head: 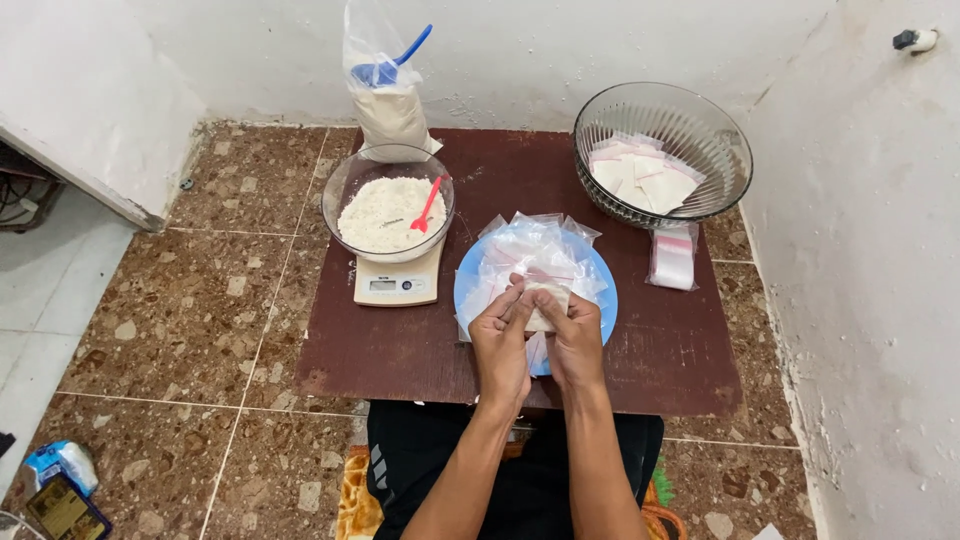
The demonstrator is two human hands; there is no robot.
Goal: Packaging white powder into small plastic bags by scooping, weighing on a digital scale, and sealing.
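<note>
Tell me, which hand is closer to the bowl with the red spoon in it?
The left hand. The bowl with the red spoon sits up and to its left on the scale; the right hand is farther over, beyond the left hand.

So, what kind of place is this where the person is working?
Probably a corner of a home used for packing by hand. A low brown board lies on a speckled tile floor between plain white walls, and a small kitchen scale bears a glass bowl of white powder.
</note>
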